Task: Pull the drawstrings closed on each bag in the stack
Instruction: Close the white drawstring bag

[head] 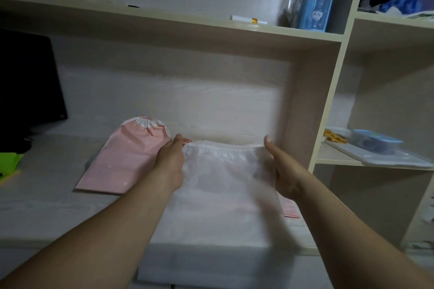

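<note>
A pink bag (124,162) with its top already gathered shut lies on the counter (47,195), just left of the left hand (170,159). That hand's grip pinches the left end of a white bag's (225,183) ruffled top. The right hand (281,166) clasps the bag's right edge, over a pink stack (291,210).

Both arms fwd, left hand (170,159) pinching, right hand (280,166) gripping
</note>
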A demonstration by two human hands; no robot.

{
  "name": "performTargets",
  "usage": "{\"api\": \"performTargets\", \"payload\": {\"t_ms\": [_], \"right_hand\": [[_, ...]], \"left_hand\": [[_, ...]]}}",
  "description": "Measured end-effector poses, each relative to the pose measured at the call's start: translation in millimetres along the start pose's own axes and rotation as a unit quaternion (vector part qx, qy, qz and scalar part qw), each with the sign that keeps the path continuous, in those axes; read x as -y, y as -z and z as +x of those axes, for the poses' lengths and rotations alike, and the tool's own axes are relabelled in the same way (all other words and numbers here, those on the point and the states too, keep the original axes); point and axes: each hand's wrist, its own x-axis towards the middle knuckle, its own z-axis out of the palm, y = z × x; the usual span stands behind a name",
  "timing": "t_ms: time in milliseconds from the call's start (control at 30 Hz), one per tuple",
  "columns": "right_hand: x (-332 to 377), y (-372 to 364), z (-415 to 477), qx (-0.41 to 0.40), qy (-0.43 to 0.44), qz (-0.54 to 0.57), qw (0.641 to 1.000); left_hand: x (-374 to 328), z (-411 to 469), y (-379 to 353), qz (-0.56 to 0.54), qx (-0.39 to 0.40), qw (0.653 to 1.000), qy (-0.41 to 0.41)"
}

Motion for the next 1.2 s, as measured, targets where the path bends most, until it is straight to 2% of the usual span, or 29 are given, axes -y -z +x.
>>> {"api": "performTargets", "payload": {"t_ms": [67,133,233,300,367,500,700,900,1000,1200], "right_hand": [[-6.0,-1.5,0.5,0.043,0.015,-0.041,0.998],[-9.9,-4.3,3.1,0.035,0.046,-0.059,0.997],[-9.5,-10.2,6.8,0.014,0.062,-0.031,0.998],[-7.5,-13.2,5.8,0.012,0.04,0.02,0.999],[-6.5,-14.0,6.3,0.007,0.031,0.029,0.999],[-3.5,-14.0,8.3,-0.02,0.027,0.083,0.996],[11.3,-13.4,4.7,-0.014,-0.001,0.235,0.972],[22.5,-13.7,0.8,-0.053,0.003,0.385,0.921],[23.8,-7.2,0.1,-0.073,-0.013,0.433,0.898],[23.5,3.4,-1.9,-0.127,-0.011,0.417,0.9]], "left_hand": [[0.8,-0.7,-0.7,0.01,0.0,1.0,0.003],[3.9,2.4,1.2,0.021,0.022,0.999,0.015],[7.5,0.8,5.3,0.038,0.125,0.99,0.048],[8.2,-0.8,4.8,0.058,0.166,0.984,0.032],[6.1,0.1,3.8,0.033,0.162,0.986,0.031],[1.2,5.0,5.1,-0.124,0.18,0.972,0.089],[0.4,10.0,11.3,-0.171,0.131,0.97,0.112],[-5.8,20.1,17.3,-0.276,0.092,0.95,0.116],[-13.6,25.0,18.3,-0.339,0.082,0.928,0.133],[-23.8,29.1,25.7,-0.233,0.093,0.961,0.114]]}}
